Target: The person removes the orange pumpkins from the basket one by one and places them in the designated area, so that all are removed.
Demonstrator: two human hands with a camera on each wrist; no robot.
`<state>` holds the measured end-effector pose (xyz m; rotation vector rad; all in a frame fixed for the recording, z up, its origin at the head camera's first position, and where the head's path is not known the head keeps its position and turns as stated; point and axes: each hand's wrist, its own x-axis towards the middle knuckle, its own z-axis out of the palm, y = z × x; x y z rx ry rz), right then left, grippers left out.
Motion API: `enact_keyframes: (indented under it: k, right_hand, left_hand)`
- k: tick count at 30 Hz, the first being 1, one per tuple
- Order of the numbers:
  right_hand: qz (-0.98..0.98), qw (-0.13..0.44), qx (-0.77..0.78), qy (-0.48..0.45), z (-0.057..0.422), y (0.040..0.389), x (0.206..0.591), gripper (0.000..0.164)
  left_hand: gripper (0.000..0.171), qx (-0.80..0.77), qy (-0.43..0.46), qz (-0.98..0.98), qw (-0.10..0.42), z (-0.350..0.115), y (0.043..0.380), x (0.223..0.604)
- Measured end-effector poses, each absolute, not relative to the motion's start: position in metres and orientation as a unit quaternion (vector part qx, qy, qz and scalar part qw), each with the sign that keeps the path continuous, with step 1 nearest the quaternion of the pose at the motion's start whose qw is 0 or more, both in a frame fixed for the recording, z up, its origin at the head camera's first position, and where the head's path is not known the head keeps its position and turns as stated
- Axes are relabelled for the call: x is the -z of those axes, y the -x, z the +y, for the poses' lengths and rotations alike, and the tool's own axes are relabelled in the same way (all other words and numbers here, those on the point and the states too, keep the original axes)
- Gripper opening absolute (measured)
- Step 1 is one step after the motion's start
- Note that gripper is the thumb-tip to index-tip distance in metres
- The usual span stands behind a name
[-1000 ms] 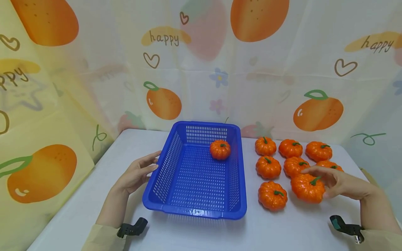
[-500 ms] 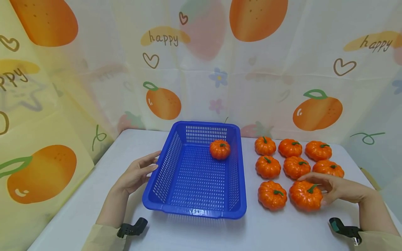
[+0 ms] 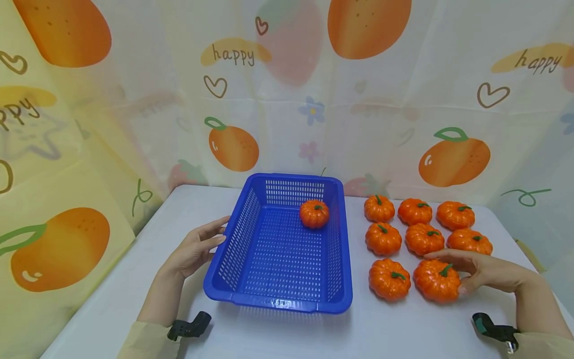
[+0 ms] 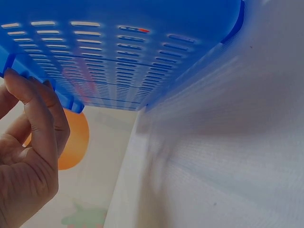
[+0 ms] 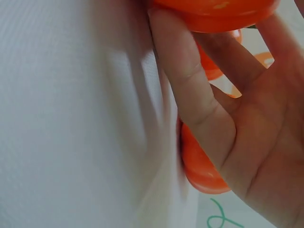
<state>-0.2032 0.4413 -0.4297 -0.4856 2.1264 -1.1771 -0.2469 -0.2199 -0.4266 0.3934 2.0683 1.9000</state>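
Observation:
My right hand [image 3: 491,271] curls around a small orange pumpkin [image 3: 436,280] with a green stem, at the front of the pumpkin group. In the right wrist view, fingers [image 5: 183,71] lie against the underside of that pumpkin [image 5: 216,14], low over the white surface. My left hand [image 3: 194,248] is at the left rim of a blue plastic basket [image 3: 278,304], its relaxed fingertips touching the rim. From the left wrist, the fingers [image 4: 35,109] reach up to the basket's edge [image 4: 28,71]. Inside the basket, toward its back right, sits one pumpkin [image 3: 314,214].
Several more pumpkins stand in rows right of the basket, among them a front one [image 3: 389,280], a middle one [image 3: 424,239] and a back one [image 3: 378,209]. Behind the white table [image 3: 287,339] hangs a fruit-printed curtain [image 3: 278,114].
My right hand has lowered the pumpkin slightly left and down to the table beside the front pumpkin; it has been still since half a second ago. The left hand and basket stay put.

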Motion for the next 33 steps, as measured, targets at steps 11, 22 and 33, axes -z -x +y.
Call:
enact_keyframes:
  k: [11,22,33]
  right_hand:
    - [0.810,0.315,0.460,0.182,0.443,0.199,0.427,0.068]
    - [0.823,0.308,0.440,0.184,0.450,0.197,0.422,0.063]
    - [0.796,0.253,0.490,0.249,0.464,0.196,0.407,0.054]
  left_hand:
    - [0.058,-0.663,-0.134,0.721,0.151,-0.220,0.246,0.427]
    - [0.058,-0.657,-0.135,0.726,0.150,-0.220,0.246,0.427]
    - [0.059,-0.658,-0.135,0.725,0.151,-0.220,0.247,0.426]
